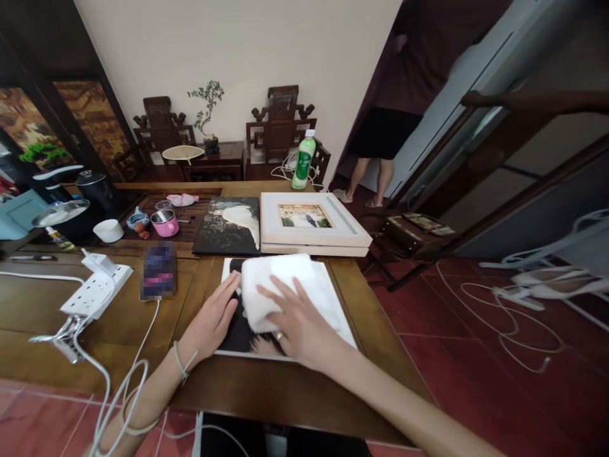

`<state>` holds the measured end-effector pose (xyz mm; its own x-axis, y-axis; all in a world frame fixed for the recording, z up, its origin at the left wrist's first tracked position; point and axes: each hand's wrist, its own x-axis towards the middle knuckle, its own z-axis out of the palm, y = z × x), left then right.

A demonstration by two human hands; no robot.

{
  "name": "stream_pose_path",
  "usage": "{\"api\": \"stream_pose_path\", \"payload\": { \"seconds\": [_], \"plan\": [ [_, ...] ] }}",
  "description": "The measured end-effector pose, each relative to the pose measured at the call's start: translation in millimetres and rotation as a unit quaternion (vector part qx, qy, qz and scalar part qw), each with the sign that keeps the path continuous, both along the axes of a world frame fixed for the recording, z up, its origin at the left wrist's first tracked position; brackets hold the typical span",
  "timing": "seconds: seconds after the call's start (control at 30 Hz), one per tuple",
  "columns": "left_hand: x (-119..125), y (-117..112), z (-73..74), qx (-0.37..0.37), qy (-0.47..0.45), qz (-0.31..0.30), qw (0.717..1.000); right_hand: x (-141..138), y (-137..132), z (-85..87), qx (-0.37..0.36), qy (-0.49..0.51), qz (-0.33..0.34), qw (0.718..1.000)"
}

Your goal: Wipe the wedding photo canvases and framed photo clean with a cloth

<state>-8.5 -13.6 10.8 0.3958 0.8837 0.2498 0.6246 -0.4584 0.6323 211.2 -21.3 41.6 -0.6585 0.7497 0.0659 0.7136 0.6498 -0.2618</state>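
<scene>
A wooden table (118,317) is seen, with a large picture (238,336) laid flat at its near edge, its long axis running away from the person. Behind it a framed photo (311,222) is stacked beside a dark print (228,225). A white cloth (276,279) is spread over the picture's far half. The right hand (297,324) is pressed flat on the cloth, fingers spread and nothing clasped; the cloth lies ahead of its palm. The left hand (214,320) is laid open on the picture's dark part, just left of the cloth. The label on the green bottle (303,162) cannot be read.
</scene>
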Motion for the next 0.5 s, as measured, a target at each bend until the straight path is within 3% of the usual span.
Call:
{"api": "stream_pose_path", "payload": {
  "seconds": [0.13, 0.27, 0.37, 0.5],
  "plan": [
    [1, -3, 6.1, -0.018, -0.036, 0.023, 0.999, -10, -25, 2.1, -0.034, -0.016, 0.098, 0.994],
    [1, -3, 7.7, -0.042, -0.017, 0.008, 0.999, 4, -50, -1.5, -0.022, 0.024, 0.166, 0.986],
    [1, -3, 5.1, -0.041, 0.005, -0.016, 0.999, 22, -70, -5.8, 0.01, 0.044, 0.172, 0.984],
    [2, -2, 0.2, -0.025, 0.039, -0.015, 0.999, 49, -86, -11.3, 0.046, 0.069, 0.133, 0.988]
  ]
}}
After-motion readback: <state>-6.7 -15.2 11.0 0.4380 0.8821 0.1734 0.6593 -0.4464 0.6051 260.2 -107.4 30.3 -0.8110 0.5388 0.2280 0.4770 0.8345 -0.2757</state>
